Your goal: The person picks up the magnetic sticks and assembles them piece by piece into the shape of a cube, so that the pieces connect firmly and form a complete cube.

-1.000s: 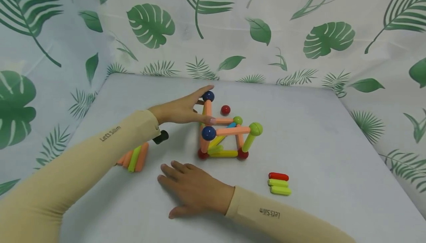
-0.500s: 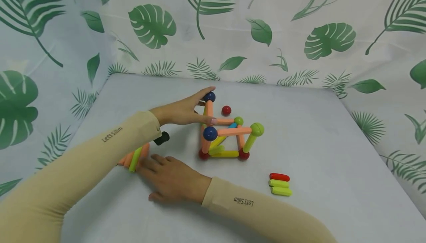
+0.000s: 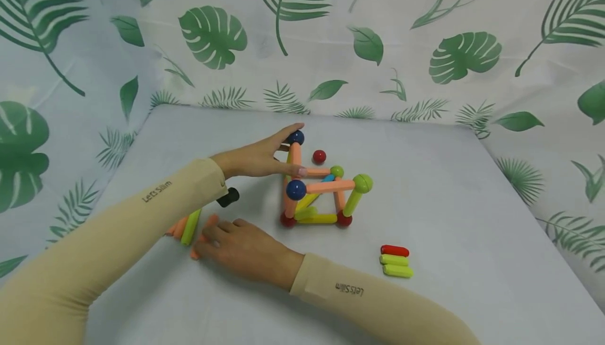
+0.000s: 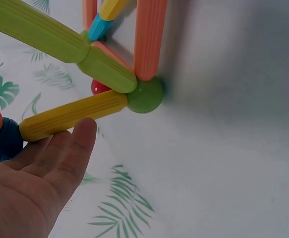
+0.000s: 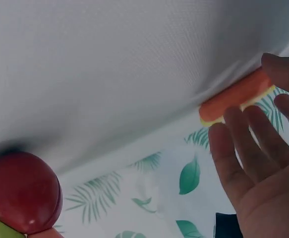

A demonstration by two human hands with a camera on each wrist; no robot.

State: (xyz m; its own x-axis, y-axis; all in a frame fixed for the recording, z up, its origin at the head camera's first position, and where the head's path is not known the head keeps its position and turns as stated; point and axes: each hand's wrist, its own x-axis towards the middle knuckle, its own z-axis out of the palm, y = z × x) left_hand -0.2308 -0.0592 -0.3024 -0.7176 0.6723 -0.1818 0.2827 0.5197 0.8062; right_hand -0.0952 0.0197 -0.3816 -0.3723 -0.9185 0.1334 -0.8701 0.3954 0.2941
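Observation:
A frame of magnetic rods and balls (image 3: 331, 186) stands mid-table. My left hand (image 3: 260, 157) holds its left side, with the thumb on an orange rod and the forefinger on the far blue ball (image 3: 296, 137). In the left wrist view, that hand's fingers (image 4: 70, 158) lie against a yellow rod (image 4: 75, 115) beside a blue ball. My right hand (image 3: 246, 253) is low over the table, front left of the frame. Its thumb and fingertips hold a loose orange magnetic rod (image 5: 233, 97), partly hidden under the hand in the head view.
Green (image 3: 190, 228) and orange rods (image 3: 178, 227) lie under the left forearm. A loose red ball (image 3: 319, 156) sits behind the frame. Front right are a short red rod (image 3: 394, 251) and two short green rods (image 3: 397, 271). A black piece (image 3: 229, 197) shows at the left cuff.
My right hand has moved left to the loose rods, curled its fingers, and drawn one orange rod slightly apart from the green one. The left hand and frame have stayed put.

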